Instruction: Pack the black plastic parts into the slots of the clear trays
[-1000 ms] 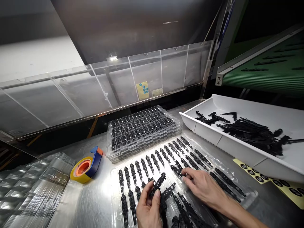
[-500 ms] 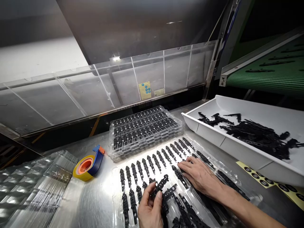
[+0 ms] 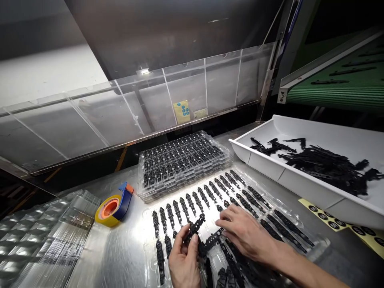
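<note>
My left hand (image 3: 184, 258) is closed around a few narrow black plastic parts (image 3: 198, 223), which stick out past thumb and fingers at different angles. My right hand (image 3: 244, 232) has its fingers bent together at the end of another slim black part (image 3: 212, 240) just beside the left hand; its fingertips are partly hidden. Both hands are over a clear plastic tray (image 3: 146, 256), where rows of similar black parts (image 3: 183, 209) lie in slots. More loose black parts (image 3: 226, 276) are heaped on the tray's near side, below the hands.
Behind the tray is a stack of filled clear trays (image 3: 183, 160). On the left are a tape dispenser (image 3: 124, 204) and nested clear trays (image 3: 45, 240). A white bin (image 3: 267, 168) of black parts stands right, near sticker sheets (image 3: 324, 216) and a green conveyor (image 3: 330, 94).
My right hand has moved left and nearer from the tray slots to the parts beside my left hand. The left hand has shifted slightly left, still holding parts.
</note>
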### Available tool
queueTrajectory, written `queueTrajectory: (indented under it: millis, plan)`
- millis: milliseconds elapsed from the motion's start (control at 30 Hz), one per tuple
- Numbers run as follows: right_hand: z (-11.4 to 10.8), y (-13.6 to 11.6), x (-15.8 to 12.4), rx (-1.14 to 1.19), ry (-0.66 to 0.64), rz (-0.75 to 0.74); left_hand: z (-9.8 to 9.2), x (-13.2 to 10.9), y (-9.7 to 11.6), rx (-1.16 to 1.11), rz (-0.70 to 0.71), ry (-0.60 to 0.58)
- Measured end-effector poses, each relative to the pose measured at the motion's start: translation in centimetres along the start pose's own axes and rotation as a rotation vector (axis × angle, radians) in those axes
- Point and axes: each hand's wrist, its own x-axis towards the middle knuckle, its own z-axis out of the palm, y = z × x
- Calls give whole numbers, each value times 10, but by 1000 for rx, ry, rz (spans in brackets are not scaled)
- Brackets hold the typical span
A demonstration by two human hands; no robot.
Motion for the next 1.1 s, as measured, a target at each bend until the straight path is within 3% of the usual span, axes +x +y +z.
queueTrajectory:
  millis: [100,200,333,467,733,933,1100]
  plan:
    - [11,-6,4,0,-57,-19,-5,-1,3,-17,24,39]
    - [14,2,2,16,31,-51,-11,-1,2,-51,13,72]
    - [-1,9,-5,-1,109,21,-17,0,0,-15,-3,108]
    - [-13,5,-10,-196,244,17,-16,-1,1,15,7,89]
    - [6,-8,-20,-291,109,-66,-15,-2,-2,-35,-5,97]
    - [4,-9,-8,-148,-20,-23,-13,-6,-6,-43,11,66]
    - [1,-2,-6,-1,15,-86,-8,-8,-3,56,-29,7]
